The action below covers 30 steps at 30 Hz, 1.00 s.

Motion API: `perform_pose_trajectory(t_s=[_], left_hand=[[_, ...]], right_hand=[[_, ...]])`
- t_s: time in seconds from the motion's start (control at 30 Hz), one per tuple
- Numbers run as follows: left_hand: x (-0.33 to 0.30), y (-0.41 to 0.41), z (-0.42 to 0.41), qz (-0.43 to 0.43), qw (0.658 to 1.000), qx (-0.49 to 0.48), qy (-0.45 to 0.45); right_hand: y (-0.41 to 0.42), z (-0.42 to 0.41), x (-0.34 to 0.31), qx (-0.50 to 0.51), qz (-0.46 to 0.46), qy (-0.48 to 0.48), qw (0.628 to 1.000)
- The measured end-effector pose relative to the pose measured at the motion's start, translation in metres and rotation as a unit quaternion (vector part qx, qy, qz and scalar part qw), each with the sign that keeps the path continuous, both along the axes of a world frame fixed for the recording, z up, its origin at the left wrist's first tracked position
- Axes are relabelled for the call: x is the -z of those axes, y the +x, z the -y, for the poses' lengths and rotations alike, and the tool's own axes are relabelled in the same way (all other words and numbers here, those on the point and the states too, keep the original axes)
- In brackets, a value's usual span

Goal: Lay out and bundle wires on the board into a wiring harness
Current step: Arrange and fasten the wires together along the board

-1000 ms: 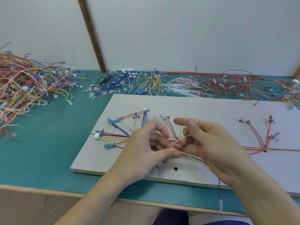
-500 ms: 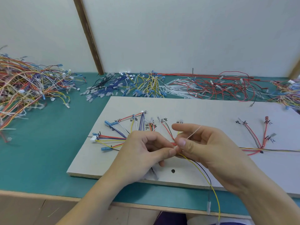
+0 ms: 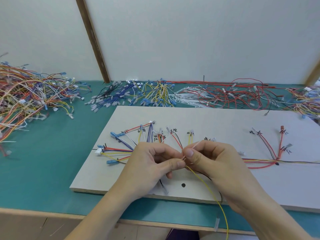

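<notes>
Closest to us, a yellow wire (image 3: 210, 189) droops off the counter (image 3: 39, 172) edge toward the bottom of the frame. Just above that, our left hand (image 3: 149, 168) and right hand (image 3: 213, 163) meet mid-frame over the board (image 3: 199, 118). Both are pinched shut on a thin white cable tie (image 3: 194, 146) right where the wires bunch together. The harness (image 3: 131, 148) fans out on the board to the left of our hands, and more runs right toward a red branch (image 3: 280, 146). Further back along the wall we've got loose wire piles (image 3: 31, 97) at the left and a red tangle (image 3: 232, 96) at the upper right.
</notes>
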<state>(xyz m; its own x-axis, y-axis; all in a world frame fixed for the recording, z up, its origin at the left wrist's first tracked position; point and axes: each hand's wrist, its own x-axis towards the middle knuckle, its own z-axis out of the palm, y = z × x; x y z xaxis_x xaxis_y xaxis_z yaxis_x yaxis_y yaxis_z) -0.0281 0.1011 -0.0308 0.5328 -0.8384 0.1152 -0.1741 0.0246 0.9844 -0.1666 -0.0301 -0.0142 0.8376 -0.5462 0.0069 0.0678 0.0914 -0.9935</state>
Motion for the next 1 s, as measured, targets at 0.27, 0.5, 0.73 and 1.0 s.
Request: perform_pose_trajectory(t_s=[0.27, 0.5, 0.73, 1.0], left_hand=[[0.002, 0.0, -0.003, 0.007, 1.0, 0.008, -0.013], [0.003, 0.0, -0.004, 0.024, 1.0, 0.009, -0.015], [0.004, -0.003, -0.002, 0.129, 0.991, 0.005, 0.04], [0.003, 0.0, -0.002, 0.081, 0.996, 0.014, 0.029]], right_hand=[[0.001, 0.018, -0.005, 0.017, -0.08, -0.122, 0.989], [-0.008, 0.035, -0.026, -0.164, -0.247, -0.341, 0.892], [-0.005, 0.041, -0.039, -0.143, -0.21, -0.356, 0.899], [-0.007, 0.025, -0.011, -0.052, -0.084, -0.107, 0.989]])
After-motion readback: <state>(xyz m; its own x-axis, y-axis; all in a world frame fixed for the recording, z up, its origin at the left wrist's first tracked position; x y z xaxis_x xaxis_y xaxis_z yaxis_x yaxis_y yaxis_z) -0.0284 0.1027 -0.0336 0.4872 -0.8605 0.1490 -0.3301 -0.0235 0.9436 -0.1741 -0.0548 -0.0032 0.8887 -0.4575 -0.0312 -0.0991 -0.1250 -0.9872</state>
